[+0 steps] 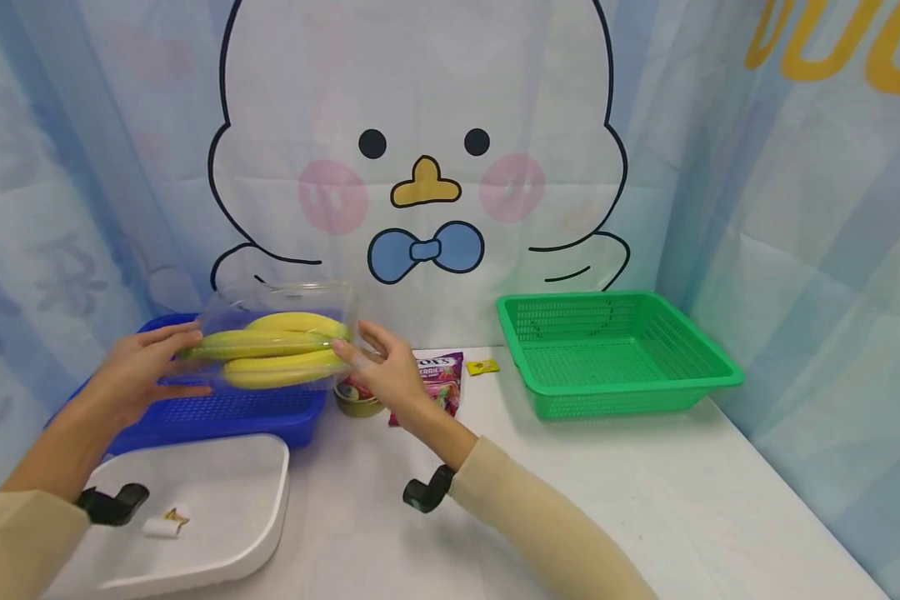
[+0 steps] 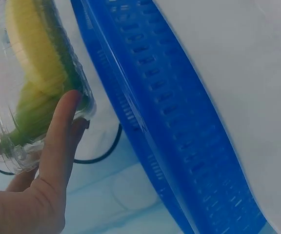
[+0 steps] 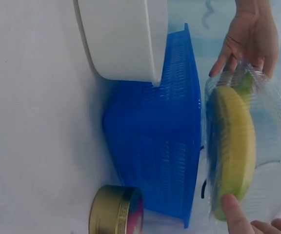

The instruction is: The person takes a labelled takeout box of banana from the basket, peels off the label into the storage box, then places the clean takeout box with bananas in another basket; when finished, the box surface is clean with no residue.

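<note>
Clear plastic box (image 1: 277, 337) holding three bananas (image 1: 273, 358), held between the two hands above the blue basket (image 1: 225, 414). The box lies lengthwise between the palms, its left end against the left hand (image 1: 138, 367) and its right end against the right hand (image 1: 386, 367). Both forearms reach forward from the near edge of the worktop (image 1: 645, 500), palms turned toward each other. In the left wrist view the left fingers (image 2: 57, 141) lie straight along the box's end wall, pressing it, not curled round it. The right fingers (image 1: 367, 342) are spread and nearly straight, their tips on the box's right end; the right wrist view shows one fingertip on the wall beside a banana. Below the right hand stand a round tin (image 3: 116, 212) and a sweet packet (image 1: 442, 379). A white tray (image 1: 217, 500) lies near the blue basket's front; a green basket (image 1: 615, 354) stands well apart on the right.
</note>
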A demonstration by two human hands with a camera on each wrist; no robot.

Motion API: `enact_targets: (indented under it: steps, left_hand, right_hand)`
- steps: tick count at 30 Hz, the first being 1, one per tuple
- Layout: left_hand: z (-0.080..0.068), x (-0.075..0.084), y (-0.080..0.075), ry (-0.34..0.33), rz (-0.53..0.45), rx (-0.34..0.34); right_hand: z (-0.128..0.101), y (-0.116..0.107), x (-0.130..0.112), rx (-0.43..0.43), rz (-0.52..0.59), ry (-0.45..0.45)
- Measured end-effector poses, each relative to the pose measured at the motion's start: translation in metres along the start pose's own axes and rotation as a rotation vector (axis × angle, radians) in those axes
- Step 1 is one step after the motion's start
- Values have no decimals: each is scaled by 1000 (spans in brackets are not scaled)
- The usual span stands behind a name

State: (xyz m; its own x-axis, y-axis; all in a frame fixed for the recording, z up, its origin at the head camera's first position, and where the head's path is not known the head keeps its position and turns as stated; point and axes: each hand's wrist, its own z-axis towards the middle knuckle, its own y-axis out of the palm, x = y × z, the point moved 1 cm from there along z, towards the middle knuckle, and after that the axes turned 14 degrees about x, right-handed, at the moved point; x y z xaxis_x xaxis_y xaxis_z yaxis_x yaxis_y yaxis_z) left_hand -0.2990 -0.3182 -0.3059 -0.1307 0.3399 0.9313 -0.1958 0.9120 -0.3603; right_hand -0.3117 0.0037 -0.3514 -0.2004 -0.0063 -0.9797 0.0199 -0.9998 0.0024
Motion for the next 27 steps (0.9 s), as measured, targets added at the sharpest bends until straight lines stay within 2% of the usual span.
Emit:
enact_targets:
  steps: [5,8,17,23,27]
  left_hand:
    - [5,-2,-13,-14,6,31]
    - [8,-3,-21,-19,18,58]
    - [15,-13,-28,-15,71,94]
    - [19,-20,-29,-69,71,155]
    - [23,-27,-31,-94,98,165]
  right_hand:
    - [4,6,12,-1,103,63]
    - [4,11,19,13,128,108]
    - [2,30,35,86,-10,109]
    - [-2,44,41,139,-81,89]
    - [-4,48,41,166,-134,65]
